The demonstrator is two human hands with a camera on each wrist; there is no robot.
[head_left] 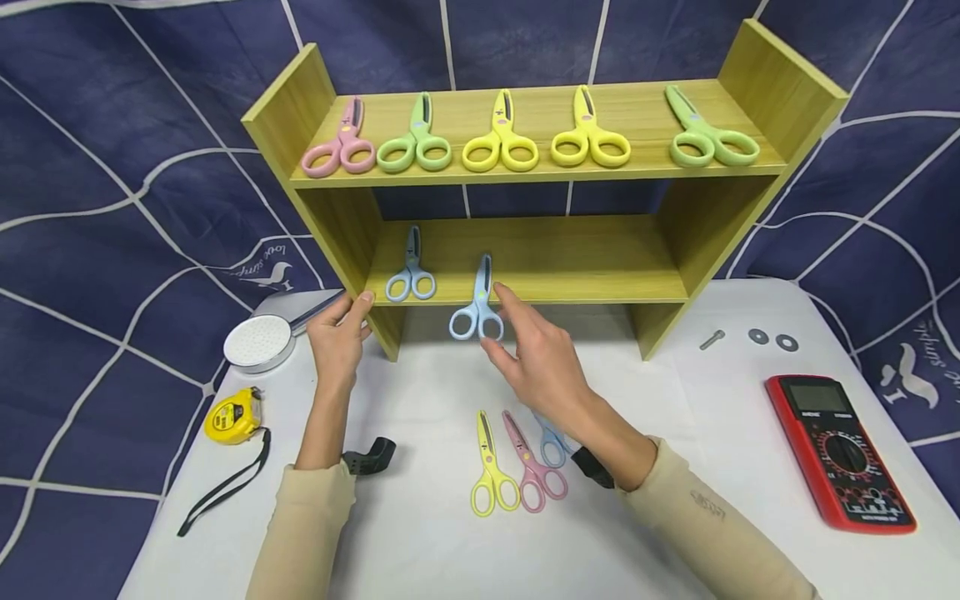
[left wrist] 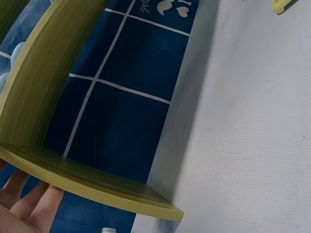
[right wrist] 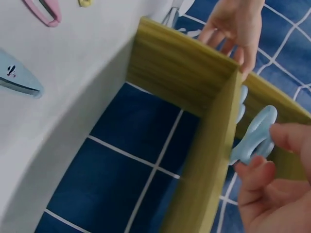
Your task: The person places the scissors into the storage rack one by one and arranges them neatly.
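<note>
Pinching light-blue scissors [head_left: 482, 293] by the handles with right hand [head_left: 546, 360], mid-frame, thumb and forefinger on the loops; pointed blades-up at front edge of lower shelf [head_left: 577, 254], handles out past the edge. Cannot tell whether resting on the board. Clasping left side panel [head_left: 341, 221] of wooden rack with left hand [head_left: 337, 342], thumb on the front corner, other fingers along the outside. Just left of the held pair, on same shelf: second blue scissors [head_left: 412, 265].

On top shelf [head_left: 637, 104], upper frame, left to right: pink scissors [head_left: 350, 135], green scissors [head_left: 420, 132], two yellow scissors [head_left: 502, 127] [head_left: 586, 129], wider-set green pair [head_left: 697, 127]. On white table [head_left: 720, 400], lower center: loose yellow scissors [head_left: 489, 467], loose pink scissors [head_left: 527, 462] just beside, third blue scissors [head_left: 553, 442] partly blocked by right wrist.

At left of frame: shower head [head_left: 258, 343], handle partly blocked by left hand; below it, yellow tape measure [head_left: 234, 417] with black strap [head_left: 225, 493]. At right: bolt [head_left: 712, 339], two washers [head_left: 758, 337] [head_left: 787, 342], red-and-black multimeter [head_left: 840, 454] below. Behind everything: navy line-patterned cloth [head_left: 97, 250].
</note>
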